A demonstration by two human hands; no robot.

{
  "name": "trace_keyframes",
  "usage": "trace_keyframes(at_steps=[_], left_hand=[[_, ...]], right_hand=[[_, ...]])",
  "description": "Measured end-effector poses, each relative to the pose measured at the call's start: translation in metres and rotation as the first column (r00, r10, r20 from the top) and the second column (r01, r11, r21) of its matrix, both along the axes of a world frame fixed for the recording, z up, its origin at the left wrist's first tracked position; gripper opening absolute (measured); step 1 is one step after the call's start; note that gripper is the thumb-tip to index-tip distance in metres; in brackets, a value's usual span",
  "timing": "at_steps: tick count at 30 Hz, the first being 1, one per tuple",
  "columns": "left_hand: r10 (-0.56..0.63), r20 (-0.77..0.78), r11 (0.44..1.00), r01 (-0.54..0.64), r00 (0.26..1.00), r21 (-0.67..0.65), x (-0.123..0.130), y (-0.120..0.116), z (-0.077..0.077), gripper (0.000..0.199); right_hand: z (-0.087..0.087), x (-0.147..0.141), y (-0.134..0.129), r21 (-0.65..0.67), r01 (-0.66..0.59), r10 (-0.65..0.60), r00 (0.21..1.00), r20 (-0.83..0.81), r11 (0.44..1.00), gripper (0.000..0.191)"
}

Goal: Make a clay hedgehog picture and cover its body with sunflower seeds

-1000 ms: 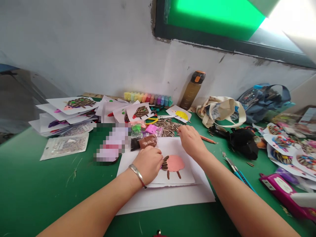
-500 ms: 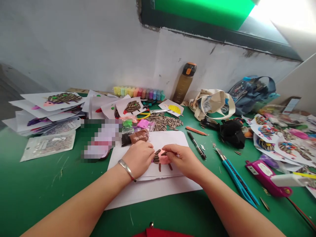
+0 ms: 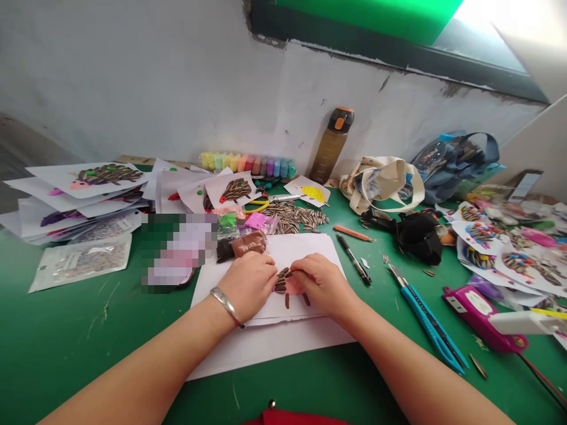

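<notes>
On white paper (image 3: 261,348) lies a pink clay shape (image 3: 294,287) with two brown legs (image 3: 305,300) and striped sunflower seeds (image 3: 280,283) set into its left part. My right hand (image 3: 322,287) is at the shape's upper right, thumb and forefinger pinched on a sunflower seed whose tip touches the pink clay. My left hand (image 3: 248,284), with a silver bracelet at the wrist, rests on the paper left of the seeds. Its fingers are curled together; whatever their tips hold is hidden. Above it sit brown clay (image 3: 250,243) and black clay (image 3: 225,250) in wrappers.
Loose sunflower seeds (image 3: 295,218) are heaped behind the paper. Right of it lie a pen (image 3: 353,260), an orange pencil (image 3: 353,233), a blue craft knife (image 3: 416,301) and a magenta glue gun (image 3: 482,316). Finished seed pictures (image 3: 88,183) are stacked at left; a bottle (image 3: 330,147) stands behind.
My right hand has moved slightly left, bringing the pinched sunflower seed against the upper part of the pink shape. My left hand stays almost where it was.
</notes>
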State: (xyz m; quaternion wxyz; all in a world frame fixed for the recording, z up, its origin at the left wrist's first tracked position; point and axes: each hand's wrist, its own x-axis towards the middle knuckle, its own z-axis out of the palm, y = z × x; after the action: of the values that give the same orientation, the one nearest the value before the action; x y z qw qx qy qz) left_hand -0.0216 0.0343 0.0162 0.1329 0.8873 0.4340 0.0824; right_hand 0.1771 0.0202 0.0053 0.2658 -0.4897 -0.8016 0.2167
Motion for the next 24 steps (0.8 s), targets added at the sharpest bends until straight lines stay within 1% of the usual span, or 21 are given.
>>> trace_keyframes(at_steps=[6,11,16,24], left_hand=[[-0.001,0.007,1.0,0.001,1.0,0.007,0.001,0.001,-0.001,0.027],[0.022,0.025,1.0,-0.022,0.999,-0.006,0.001,0.0,-0.003,0.026],[0.043,0.014,0.999,-0.043,0.999,-0.007,0.002,-0.001,-0.002,0.025],[0.049,0.024,0.999,-0.048,0.999,-0.008,0.003,0.0,-0.001,0.024]], right_hand=[[-0.005,-0.003,0.002,0.074,-0.011,0.007,0.999,0.045,0.997,0.02],[-0.005,-0.004,0.0,0.112,-0.044,0.038,0.998,0.055,0.993,0.023],[-0.003,-0.007,-0.002,0.074,-0.074,0.07,0.996,0.052,0.995,0.029],[-0.001,-0.011,-0.001,0.028,-0.073,0.071,0.995,0.067,0.997,0.03]])
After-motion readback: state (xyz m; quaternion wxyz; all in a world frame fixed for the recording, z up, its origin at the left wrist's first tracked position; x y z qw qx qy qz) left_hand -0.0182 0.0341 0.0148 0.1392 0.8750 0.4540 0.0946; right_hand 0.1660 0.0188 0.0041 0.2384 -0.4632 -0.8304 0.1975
